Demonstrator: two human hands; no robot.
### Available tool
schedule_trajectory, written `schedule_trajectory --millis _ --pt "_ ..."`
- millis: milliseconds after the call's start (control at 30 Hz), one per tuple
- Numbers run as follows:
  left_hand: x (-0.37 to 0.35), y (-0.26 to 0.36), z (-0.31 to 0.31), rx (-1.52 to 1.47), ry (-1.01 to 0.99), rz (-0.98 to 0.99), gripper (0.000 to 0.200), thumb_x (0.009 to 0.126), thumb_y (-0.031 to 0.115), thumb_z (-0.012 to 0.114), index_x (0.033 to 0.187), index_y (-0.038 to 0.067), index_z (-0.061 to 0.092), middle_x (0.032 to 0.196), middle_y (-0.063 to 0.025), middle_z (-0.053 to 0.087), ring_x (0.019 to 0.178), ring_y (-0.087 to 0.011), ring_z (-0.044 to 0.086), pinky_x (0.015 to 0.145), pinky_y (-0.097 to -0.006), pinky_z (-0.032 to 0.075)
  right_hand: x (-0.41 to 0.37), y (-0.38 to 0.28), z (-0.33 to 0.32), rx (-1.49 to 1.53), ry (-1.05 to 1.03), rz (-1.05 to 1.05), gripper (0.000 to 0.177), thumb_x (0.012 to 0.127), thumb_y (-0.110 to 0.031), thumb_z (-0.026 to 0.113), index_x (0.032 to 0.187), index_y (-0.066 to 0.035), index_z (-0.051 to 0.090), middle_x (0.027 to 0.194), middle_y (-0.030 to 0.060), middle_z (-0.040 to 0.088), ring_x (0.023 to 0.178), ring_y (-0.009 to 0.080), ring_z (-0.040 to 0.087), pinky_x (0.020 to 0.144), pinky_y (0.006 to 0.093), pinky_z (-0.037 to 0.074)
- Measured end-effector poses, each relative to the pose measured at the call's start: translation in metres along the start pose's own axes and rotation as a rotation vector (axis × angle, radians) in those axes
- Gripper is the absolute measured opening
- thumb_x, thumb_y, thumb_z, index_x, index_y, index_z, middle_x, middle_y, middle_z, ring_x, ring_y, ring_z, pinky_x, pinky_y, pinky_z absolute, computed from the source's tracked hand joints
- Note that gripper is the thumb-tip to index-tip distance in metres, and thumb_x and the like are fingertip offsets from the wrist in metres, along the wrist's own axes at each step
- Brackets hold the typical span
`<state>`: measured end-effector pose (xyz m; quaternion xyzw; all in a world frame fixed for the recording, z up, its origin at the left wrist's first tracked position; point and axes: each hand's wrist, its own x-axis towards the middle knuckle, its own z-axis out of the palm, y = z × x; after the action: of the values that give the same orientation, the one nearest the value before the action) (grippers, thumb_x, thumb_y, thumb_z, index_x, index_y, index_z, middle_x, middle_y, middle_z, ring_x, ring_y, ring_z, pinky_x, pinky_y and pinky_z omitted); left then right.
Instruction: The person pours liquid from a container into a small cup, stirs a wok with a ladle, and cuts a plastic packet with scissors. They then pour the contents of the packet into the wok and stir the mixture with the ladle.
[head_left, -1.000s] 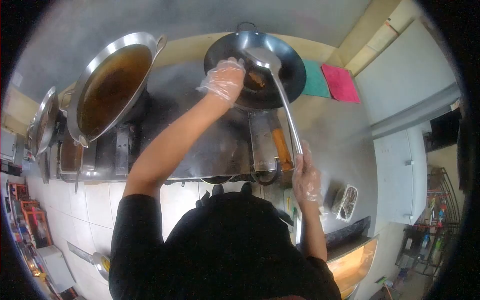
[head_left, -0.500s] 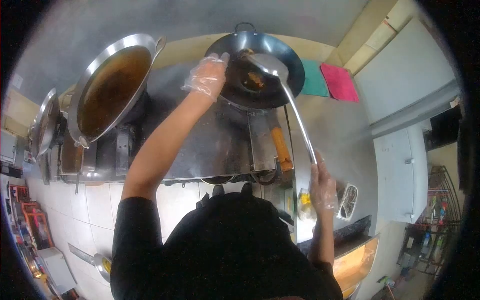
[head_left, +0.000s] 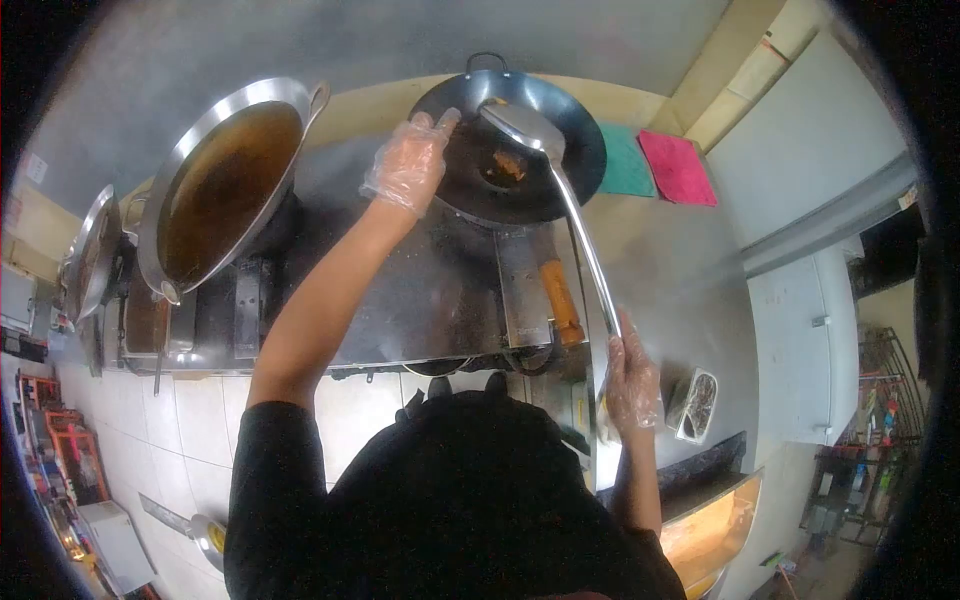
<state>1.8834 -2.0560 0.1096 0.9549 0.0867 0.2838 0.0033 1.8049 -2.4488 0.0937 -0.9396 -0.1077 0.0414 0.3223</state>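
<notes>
My right hand (head_left: 631, 378), in a clear plastic glove, is wrapped round the handle of a long metal spatula (head_left: 582, 230). The spatula's broad head is over the dark wok (head_left: 575, 110), which holds a small heap of brown food (head_left: 507, 166). At the wok's left rim is my left hand (head_left: 412, 158), also gloved, palm down with some fingers stretched out and apart. Nothing shows in it. Whether it touches the rim I cannot tell.
Left of the wok is a large pan of brown liquid (head_left: 232, 180), with a smaller pan (head_left: 97, 245) beyond. A cleaver (head_left: 562, 298) lies below the wok. Green (head_left: 626, 163) and pink (head_left: 677, 168) cloths and a foil-like tray (head_left: 697, 406) are at the right.
The spatula's head has shifted slightly left and shows more of its flat face. My right hand is a little lower and left. My left hand's fingers have spread.
</notes>
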Motion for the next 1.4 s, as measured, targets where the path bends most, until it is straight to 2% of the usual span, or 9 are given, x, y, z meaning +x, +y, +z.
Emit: schedule_trajectory --millis 233,300,400,767,967,1033,1100,1167,1400 --pt "-0.001 0.011 0.007 0.000 -0.120 -0.032 0.051 0.088 0.000 0.054 0.137 0.015 0.057 0.107 -0.0158 0.062 0.102 -0.0339 0.064 0.083 -0.0450 0.058 0.011 -0.014 0.009 0.052 0.000 0.012 0.044 0.105 -0.035 0.048 0.147 -0.025 0.050 0.086 0.0265 0.067 0.080 0.0388 0.071 0.069 0.0502 0.050" --pt "-0.002 0.010 -0.002 0.025 -0.118 0.002 0.052 0.088 0.000 0.053 0.137 0.016 0.057 0.109 -0.0159 0.062 0.103 -0.0338 0.065 0.084 -0.0450 0.058 0.016 -0.013 0.001 -0.031 -0.101 0.188 0.049 0.106 -0.039 0.047 0.149 -0.018 0.049 0.075 0.0130 0.060 0.067 0.0175 0.056 0.067 0.0390 0.050" --pt "-0.003 0.000 -0.003 0.043 -0.121 -0.011 0.052 0.088 0.001 0.054 0.137 0.016 0.057 0.109 -0.0154 0.062 0.103 -0.0333 0.065 0.083 -0.0445 0.058 0.019 0.012 0.001 0.076 -0.023 0.063 0.052 0.105 -0.044 0.047 0.150 -0.017 0.049 0.072 0.0086 0.055 0.065 0.0153 0.053 0.065 0.0364 0.048" --pt "-0.002 -0.004 0.006 -0.028 -0.059 -0.025 0.058 0.087 -0.002 0.057 0.140 0.021 0.057 0.104 -0.0167 0.061 0.100 -0.0358 0.063 0.082 -0.0474 0.056 -0.006 0.006 -0.005 0.058 -0.009 -0.010 0.046 0.105 -0.036 0.048 0.146 -0.016 0.053 0.063 0.0110 0.050 0.056 0.0185 0.048 0.058 0.0391 0.043" --pt "-0.005 0.008 0.000 -0.028 -0.006 0.064 0.052 0.088 0.001 0.058 0.137 0.019 0.059 0.098 -0.0168 0.062 0.093 -0.0357 0.065 0.083 -0.0456 0.055 0.016 0.016 0.006 -0.019 0.020 -0.086 0.049 0.105 -0.037 0.049 0.145 -0.009 0.053 0.104 0.0194 0.071 0.089 0.0212 0.066 0.080 0.0365 0.053" --pt "-0.003 0.005 0.014 -0.121 -0.019 0.063 0.045 0.090 0.004 0.058 0.132 0.017 0.063 0.099 -0.0154 0.064 0.093 -0.0336 0.065 0.082 -0.0441 0.055 0.029 0.018 0.006 0.112 -0.120 0.052 0.053 0.104 -0.040 0.050 0.147 -0.008 0.051 0.081 0.0075 0.061 0.073 0.0130 0.057 0.068 0.0317 0.050" --pt "0.002 -0.002 0.026 -0.208 -0.019 0.055 0.038 0.091 0.007 0.058 0.128 0.015 0.066 0.100 -0.0141 0.067 0.092 -0.0314 0.066 0.081 -0.0425 0.056 0.036 0.032 0.014 0.209 -0.129 0.113 0.052 0.104 -0.040 0.051 0.147 -0.010 0.052 0.099 0.0174 0.064 0.091 0.0200 0.063 0.078 0.0349 0.051" --pt "0.004 -0.011 0.030 -0.391 -0.131 -0.079 0.030 0.097 0.016 0.056 0.124 0.012 0.070 0.108 -0.0158 0.070 0.096 -0.0303 0.067 0.088 -0.0414 0.053 0.039 0.034 0.011 0.301 -0.149 0.159 0.051 0.104 -0.040 0.051 0.146 -0.012 0.052 0.116 0.0274 0.068 0.108 0.0269 0.069 0.088 0.0381 0.052" --pt "0.012 -0.014 -0.005 -0.819 -0.528 -0.578 0.038 0.100 0.033 0.057 0.126 0.008 0.070 0.106 -0.0098 0.071 0.091 -0.0198 0.066 0.084 -0.0329 0.051 0.020 0.018 -0.020 -0.036 0.057 0.137 0.043 0.101 -0.026 0.056 0.142 -0.013 0.057 0.084 0.0207 0.069 0.073 0.0229 0.067 0.071 0.0437 0.052"
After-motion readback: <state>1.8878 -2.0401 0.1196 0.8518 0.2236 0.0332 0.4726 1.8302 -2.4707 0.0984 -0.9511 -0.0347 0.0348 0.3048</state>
